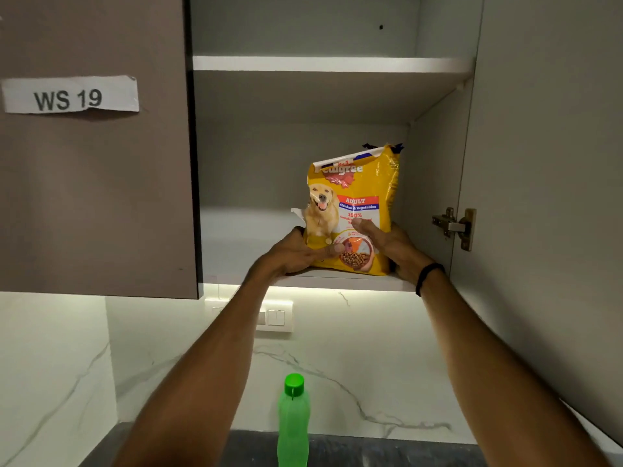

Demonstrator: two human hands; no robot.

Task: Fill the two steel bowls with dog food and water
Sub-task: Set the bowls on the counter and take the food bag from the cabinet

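A yellow dog food bag (360, 183) with a dog printed on it stands upright on the lower shelf (236, 251) of an open wall cupboard. My left hand (296, 252) grips the bag's lower left side, thumb across the front. On the lower right side, my right hand (387, 246) holds it the same way, thumb on the front. Below, a green plastic bottle (292, 423) with a green cap stands on the dark counter. No steel bowls are in view.
The cupboard's right door (546, 163) stands open, its hinge (455, 227) close beside my right wrist. The left door (94, 180) is closed and carries a "WS 19" label. An upper shelf (330, 64) is bare. Wall switches (274, 316) sit on the marble backsplash.
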